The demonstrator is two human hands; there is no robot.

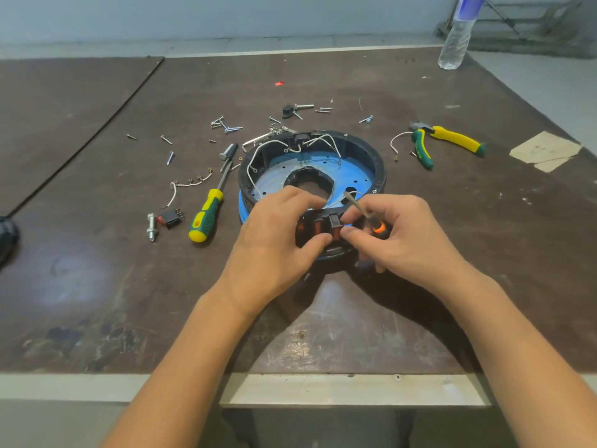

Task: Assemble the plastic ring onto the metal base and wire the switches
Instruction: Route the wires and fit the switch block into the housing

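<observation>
Large screwdriver (pixel 206 218) lies at left. Left hand (pixel 274 234) curls over the near wall of the plastic ring (pixel 371 153), which sits on the blue metal base (pixel 277 176) at table centre. Right hand (pixel 407 234) grips a small screwdriver (pixel 357 205) beside the switches (pixel 318 226). Pliers (pixel 452 139) lie right.

A clear water bottle (pixel 457 37) stands at the far right of the brown counter (pixel 97 270). Yellow-and-green pliers (pixel 449 140) lie on the right, with a tan paper patch (pixel 544 150) further right. A yellow-and-green screwdriver (pixel 206 215) lies left of centre. Loose screws (pixel 226 124) are scattered beyond it, and a small red scrap (pixel 279 83) lies farther off. A black cable (pixel 80 134) crosses the far left.
</observation>
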